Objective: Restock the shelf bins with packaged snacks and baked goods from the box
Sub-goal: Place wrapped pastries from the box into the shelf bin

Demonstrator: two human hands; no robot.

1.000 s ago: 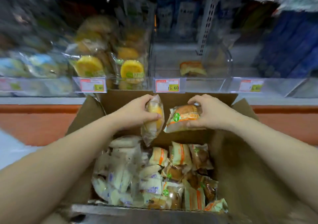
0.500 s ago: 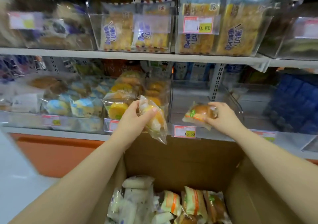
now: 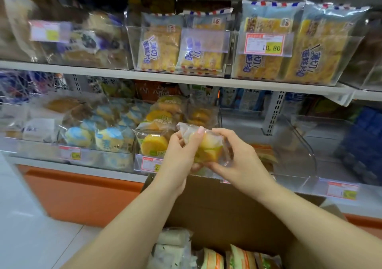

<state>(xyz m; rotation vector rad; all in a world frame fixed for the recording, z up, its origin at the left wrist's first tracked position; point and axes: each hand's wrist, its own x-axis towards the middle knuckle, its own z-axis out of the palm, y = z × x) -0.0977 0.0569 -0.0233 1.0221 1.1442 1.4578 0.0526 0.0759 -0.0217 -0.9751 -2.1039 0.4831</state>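
Left hand (image 3: 179, 155): we pinch the cake pack (image 3: 206, 146) from its left side, thumb on top.
Right hand (image 3: 237, 157): our fingers curl round the pack's right end.
Pack: held above the box (image 3: 217, 211), before the bin (image 3: 157, 138) of yellow cakes.
Neighbouring bin (image 3: 297, 155): one wrapped bun (image 3: 264, 155) inside.

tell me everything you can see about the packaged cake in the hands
The packaged cake is a yellow, soft-looking sponge piece sealed in clear, crinkled plastic wrap, with a little green showing at its lower edge. Both hands hold it in the air, in front of the lower shelf bins and above the open cardboard box. The left hand grips its left side, thumb across the wrap; the right hand pinches its right side. It touches nothing else.
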